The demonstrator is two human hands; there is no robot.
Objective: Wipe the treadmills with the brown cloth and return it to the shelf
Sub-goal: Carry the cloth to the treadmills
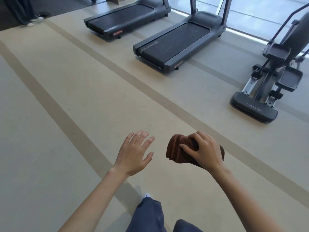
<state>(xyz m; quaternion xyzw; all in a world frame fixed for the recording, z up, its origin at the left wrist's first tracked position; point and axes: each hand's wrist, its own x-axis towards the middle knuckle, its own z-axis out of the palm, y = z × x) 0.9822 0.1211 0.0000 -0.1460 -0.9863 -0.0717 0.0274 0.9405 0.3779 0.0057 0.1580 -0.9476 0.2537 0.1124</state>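
We held the folded brown cloth (184, 150) clasped in our right hand (206, 150), well short of both treadmills; our left hand (133, 154) was spread and empty. We judged wiping not yet begun: the nearer treadmill (178, 46) showed specks on its belt, the farther treadmill (127, 17) lay beyond. The beige striped floor (66, 97) also carried an elliptical trainer (270, 77). No shelf was visible.

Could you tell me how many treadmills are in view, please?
2: the near treadmill stands right of centre, and the far treadmill lies beyond it to the left. Others may sit outside the frame.
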